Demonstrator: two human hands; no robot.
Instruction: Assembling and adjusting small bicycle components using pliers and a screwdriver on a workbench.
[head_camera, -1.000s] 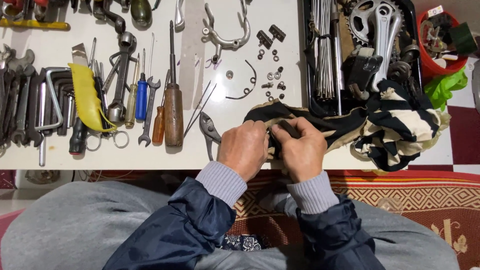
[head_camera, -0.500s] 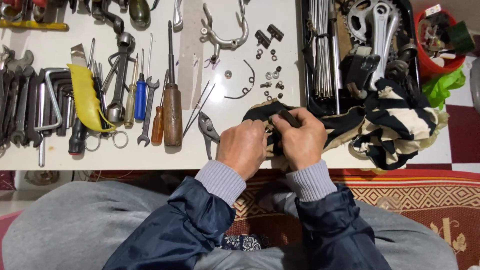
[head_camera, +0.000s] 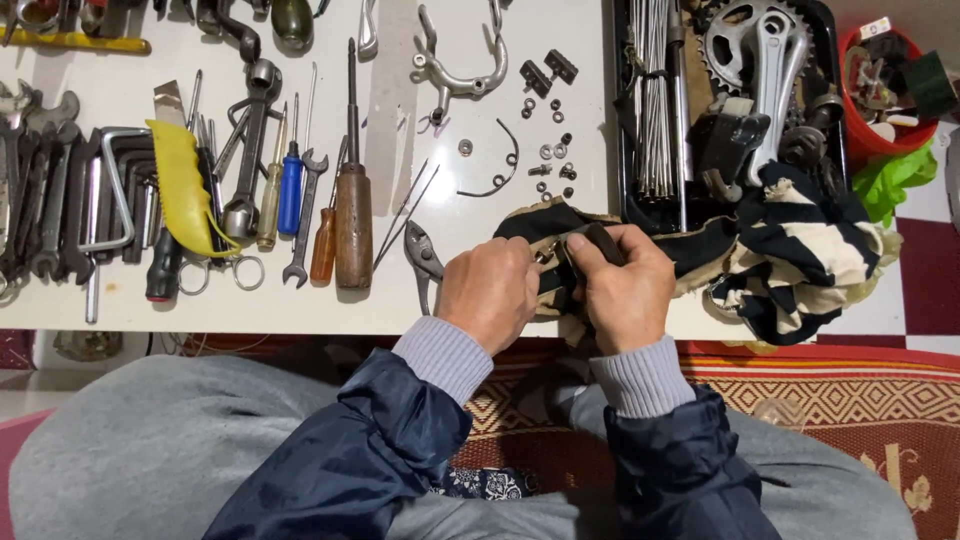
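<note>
Wrenches and hex keys (head_camera: 60, 200): far to the left of the left hand, laid in a row on the white bench (head_camera: 420, 300).
Yellow sleeve (head_camera: 185, 190): a long, flat yellow plastic pouch, left of the left hand, lying over the tool handles.
Wooden-handled screwdriver (head_camera: 353, 225): up and left of the left hand, lengthwise on the bench.
Pliers (head_camera: 424, 258): just beside the left hand, on its left, jaws pointing away from the person.
Left hand (head_camera: 490, 292): curled shut, fingers gripping the near edge of the black cloth (head_camera: 545, 225); knuckles up.
Small dark part (head_camera: 585, 245): between the two hands, over the bench's near edge; pinched by the right hand against the cloth; exact kind too hidden to tell.
Right hand (head_camera: 625, 290): closed, thumb and fingers clamped on the small dark part.
Striped rag (head_camera: 800, 255): black and cream, bunched to the right of the right hand, joined to the black cloth.
Black tray (head_camera: 830, 20): beyond the right hand, holding spokes (head_camera: 652, 100) and a crank with chainring (head_camera: 765, 50).
Red tub (head_camera: 868, 140): round container far right of the right hand; a small white label sits on its rim; green bag (head_camera: 890, 180) below it.
Change: the right hand's fingers have shifted along the dark part since half a second ago; both hands stay together at the same spot.
</note>
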